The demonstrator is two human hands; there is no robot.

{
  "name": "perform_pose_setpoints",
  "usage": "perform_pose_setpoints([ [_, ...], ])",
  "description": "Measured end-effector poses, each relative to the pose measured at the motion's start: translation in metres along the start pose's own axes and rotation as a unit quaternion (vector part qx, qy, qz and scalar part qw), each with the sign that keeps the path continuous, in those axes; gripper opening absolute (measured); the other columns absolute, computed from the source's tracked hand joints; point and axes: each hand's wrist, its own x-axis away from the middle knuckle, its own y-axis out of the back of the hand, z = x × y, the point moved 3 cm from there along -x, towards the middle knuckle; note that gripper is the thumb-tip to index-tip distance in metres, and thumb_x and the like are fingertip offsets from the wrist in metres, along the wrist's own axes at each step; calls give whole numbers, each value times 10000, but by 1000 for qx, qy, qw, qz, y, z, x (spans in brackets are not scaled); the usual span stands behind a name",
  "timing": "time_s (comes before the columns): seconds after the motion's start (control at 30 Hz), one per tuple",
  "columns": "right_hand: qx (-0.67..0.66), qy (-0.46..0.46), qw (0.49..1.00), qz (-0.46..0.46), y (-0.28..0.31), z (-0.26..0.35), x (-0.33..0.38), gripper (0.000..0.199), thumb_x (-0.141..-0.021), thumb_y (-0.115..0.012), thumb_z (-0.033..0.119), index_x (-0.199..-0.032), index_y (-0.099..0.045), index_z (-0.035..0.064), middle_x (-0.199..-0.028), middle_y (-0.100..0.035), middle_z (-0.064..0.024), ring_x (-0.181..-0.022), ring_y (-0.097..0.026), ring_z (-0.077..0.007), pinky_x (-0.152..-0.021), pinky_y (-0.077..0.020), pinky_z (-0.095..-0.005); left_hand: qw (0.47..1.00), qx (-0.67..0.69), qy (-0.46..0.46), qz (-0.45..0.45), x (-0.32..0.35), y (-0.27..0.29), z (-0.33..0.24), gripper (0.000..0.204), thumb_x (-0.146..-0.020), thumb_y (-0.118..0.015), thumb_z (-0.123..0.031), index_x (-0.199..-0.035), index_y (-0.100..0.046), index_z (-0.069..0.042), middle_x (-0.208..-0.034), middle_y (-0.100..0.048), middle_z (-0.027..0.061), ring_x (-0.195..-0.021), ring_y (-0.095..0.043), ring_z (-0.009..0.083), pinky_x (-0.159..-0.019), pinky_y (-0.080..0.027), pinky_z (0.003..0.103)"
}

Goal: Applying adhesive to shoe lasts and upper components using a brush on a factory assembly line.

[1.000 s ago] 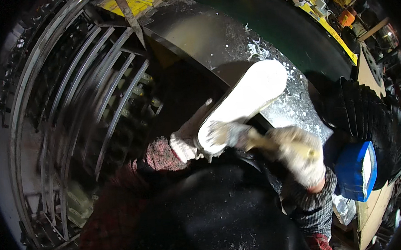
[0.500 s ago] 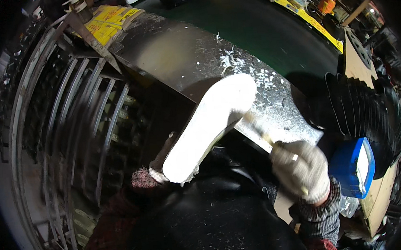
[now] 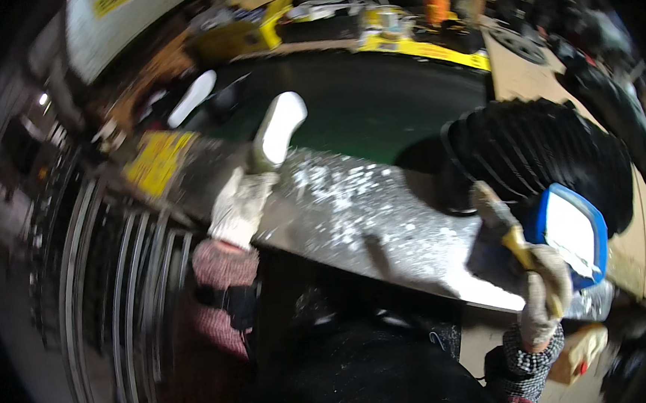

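Note:
My left hand [image 3: 245, 207], in a pale work glove, reaches forward over the metal bench top. Its fingers are closed on the near end of a white shoe sole [image 3: 283, 126], which extends over the near edge of the dark green belt [image 3: 360, 94]. At the right, my gloved right hand [image 3: 545, 291] is closed round the yellowish handle of a brush [image 3: 497, 212]. The brush's head points up and away, just left of a blue tub [image 3: 602, 234] with white contents. Both hands are slightly blurred.
A second white sole [image 3: 193, 98] lies at the belt's far left. Black ribbed pieces [image 3: 545, 163] are stacked behind the tub. White spatters mark the metal bench top [image 3: 339, 215]. A metal rack with upright bars [image 3: 124, 305] stands at the left.
The view has swung, showing more of the belt. My left hand has carried the sole forward from my lap to the belt edge. The brush has left the sole and moved right, beside the tub.

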Motion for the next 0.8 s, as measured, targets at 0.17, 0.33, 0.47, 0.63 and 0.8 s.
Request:
perform_pose_setpoints([
  [0.17,-72,-104,942,-312,109,-25,45,390,-936,-479,259,-1194,-504,-32,-1029,-591,-178,-791,-588,-209,-703,-466,-281,958,-255,47,123,-36,-68,137,429,-910,-564,-101,-1286,-394,16,-1228,-519,172,-923,-619,222,-713,-554,229],
  [0.33,-193,-78,928,-309,123,-12,34,390,-982,-450,254,-1282,-462,5,-1114,-588,-171,-953,-588,-215,-778,-488,-295,936,-259,149,184,-54,-142,237,403,-907,-576,-78,-1282,-433,-48,-1060,-605,72,-763,-669,180,-512,-555,243],
  [0.47,12,-119,956,-266,136,2,37,350,-959,-468,167,-1231,-499,-52,-1074,-617,-167,-941,-617,-197,-745,-483,-257,888,-331,314,58,-47,-146,268,160,-881,-663,-242,-873,-565,-116,-538,-514,1,-380,-464,76,-327,-332,193],
  [0.63,170,-110,953,-226,116,2,-16,165,-895,-618,125,-947,-629,-31,-837,-617,-69,-703,-573,-110,-612,-445,-222,937,-179,300,-9,-14,-147,235,342,-861,-660,-412,-705,-469,-175,-441,-269,-71,-341,-227,49,-315,-209,199],
  [0.8,228,-176,952,-105,113,1,-22,158,-888,-646,156,-897,-627,-1,-690,-537,16,-653,-479,-56,-576,-385,-197,920,-15,208,331,25,-92,120,341,-918,-550,-419,-1018,-601,-97,-639,-587,7,-464,-531,73,-382,-423,201],
])
